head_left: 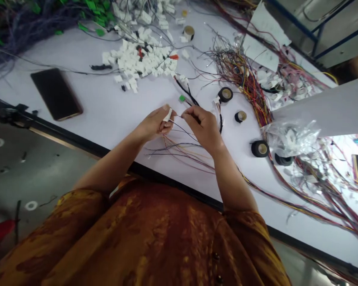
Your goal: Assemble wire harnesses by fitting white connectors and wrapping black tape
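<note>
Between the thumb and fingers of my left hand (158, 123) is a white connector housing (168, 115). My right hand (203, 128), just to its right, pinches a thin dark wire (179, 116) whose end points at the connector. Whether the wire's tip is inside the housing is too small to tell. Several loose wires (185, 149) in red, blue and yellow run below both hands across the white table. Behind my right hand lie a green connector (182, 98) and a black taped cable (188, 92).
White connectors (146, 59) are heaped at the back, with green connectors (100, 16) and purple wires beyond. A phone (56, 94) lies at left. Tape rolls (226, 94), a wire bundle (247, 87) and a plastic bag (290, 137) are at right. The table's dark edge (92, 149) runs near my body.
</note>
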The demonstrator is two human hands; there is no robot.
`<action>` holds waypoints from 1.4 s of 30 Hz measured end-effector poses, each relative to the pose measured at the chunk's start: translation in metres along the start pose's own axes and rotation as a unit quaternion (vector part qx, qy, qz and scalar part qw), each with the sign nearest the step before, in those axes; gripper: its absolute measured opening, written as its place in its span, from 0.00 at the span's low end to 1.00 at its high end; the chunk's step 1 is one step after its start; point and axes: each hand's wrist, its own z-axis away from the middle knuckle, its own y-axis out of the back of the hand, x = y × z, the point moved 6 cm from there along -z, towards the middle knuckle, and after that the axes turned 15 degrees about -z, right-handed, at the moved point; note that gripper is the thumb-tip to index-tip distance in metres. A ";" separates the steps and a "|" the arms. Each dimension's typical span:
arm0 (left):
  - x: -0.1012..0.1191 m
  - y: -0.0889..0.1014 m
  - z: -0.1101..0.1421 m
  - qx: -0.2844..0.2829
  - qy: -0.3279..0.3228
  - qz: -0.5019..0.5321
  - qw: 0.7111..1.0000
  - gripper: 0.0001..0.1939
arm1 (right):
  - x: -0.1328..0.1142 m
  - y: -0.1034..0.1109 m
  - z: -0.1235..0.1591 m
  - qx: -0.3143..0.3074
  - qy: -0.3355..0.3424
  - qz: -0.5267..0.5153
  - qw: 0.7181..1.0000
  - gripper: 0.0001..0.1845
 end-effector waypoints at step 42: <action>0.005 0.006 0.021 0.028 0.023 -0.007 0.999 0.11 | 0.056 0.014 0.129 -0.037 -0.195 0.369 0.908 0.13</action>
